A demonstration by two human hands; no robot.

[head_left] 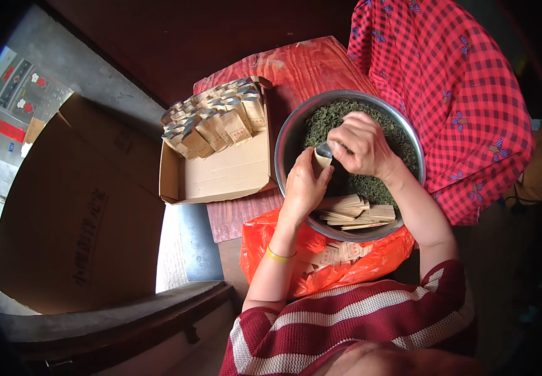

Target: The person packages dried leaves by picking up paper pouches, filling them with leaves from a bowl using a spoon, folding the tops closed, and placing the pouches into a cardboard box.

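Observation:
My left hand (306,185) is closed around a small brown paper packet (323,160), held upright over a steel basin (286,119). The packet's mouth looks dark grey inside. My right hand (362,144) is bent into a pinch right at that mouth; whatever its fingers hold is hidden. Dried green leaves (327,119) fill much of the basin beneath both hands. On the basin's near side lies a stack of flat paper packets (371,215).
Left of the basin, a shallow cardboard box (221,178) holds many upright packets (211,122). A red plastic bag (264,241) with more packets lies below the basin. Red checked cloth (465,119) hangs at right. A large carton (76,213) stands at left.

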